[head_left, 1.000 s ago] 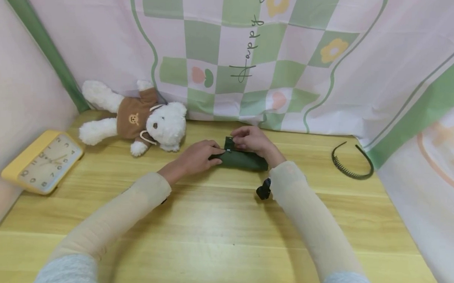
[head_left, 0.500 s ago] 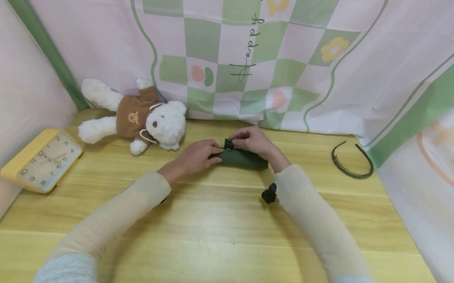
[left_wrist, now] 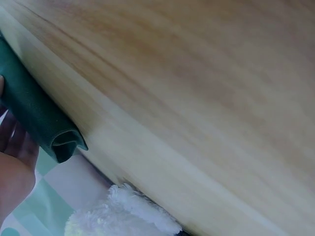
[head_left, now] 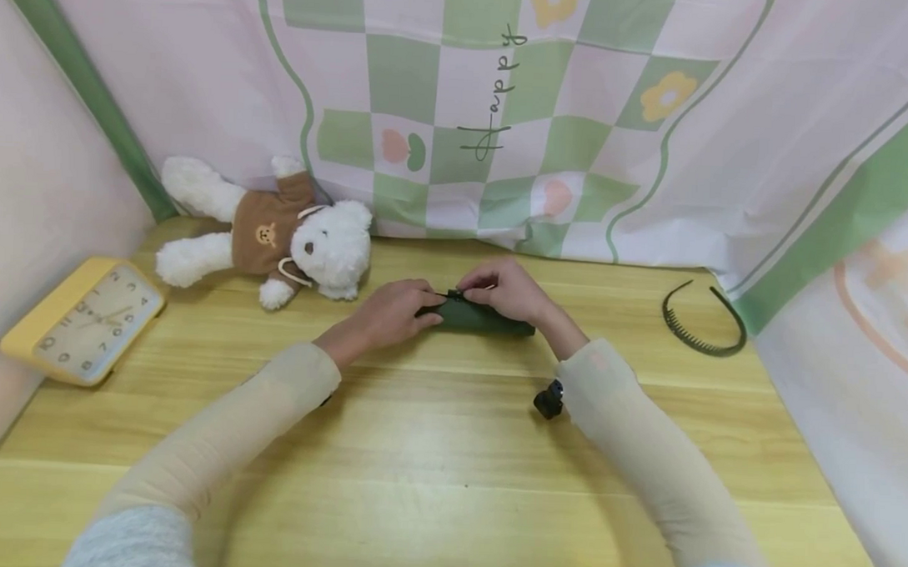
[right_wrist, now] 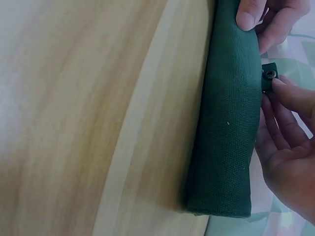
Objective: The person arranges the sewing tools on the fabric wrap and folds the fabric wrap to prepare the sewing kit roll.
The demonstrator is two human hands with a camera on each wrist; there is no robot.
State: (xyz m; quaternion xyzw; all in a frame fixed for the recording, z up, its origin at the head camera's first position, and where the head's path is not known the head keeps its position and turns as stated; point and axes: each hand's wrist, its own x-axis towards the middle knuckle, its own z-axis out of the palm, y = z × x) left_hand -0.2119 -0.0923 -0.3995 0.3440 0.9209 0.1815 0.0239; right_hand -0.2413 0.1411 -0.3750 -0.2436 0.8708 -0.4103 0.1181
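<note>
A dark green rolled-up case (head_left: 486, 318) lies lengthwise on the table between both hands. My left hand (head_left: 389, 315) grips its left part, thumb on the near side and fingers behind. At the far edge, my right hand (head_left: 509, 292) pinches a short green strap tab between thumb and fingers. The tab (right_wrist: 268, 71) bears a round metal snap, seen in the right wrist view, and stands out from the roll's edge. Folded layers with a hollow show at the end of the case (left_wrist: 64, 145) in the left wrist view.
A white plush bear (head_left: 328, 246) in a brown hoodie lies at the back left. A yellow clock (head_left: 85, 321) stands at the left edge. A black toothed headband (head_left: 703, 342) lies at the right. A patterned curtain (head_left: 457, 183) hangs behind the wooden table (head_left: 417, 482).
The strap tab, upright one second ago, is now bent low at the far edge of the case. My right wrist has swung out to the right; my left hand stays put.
</note>
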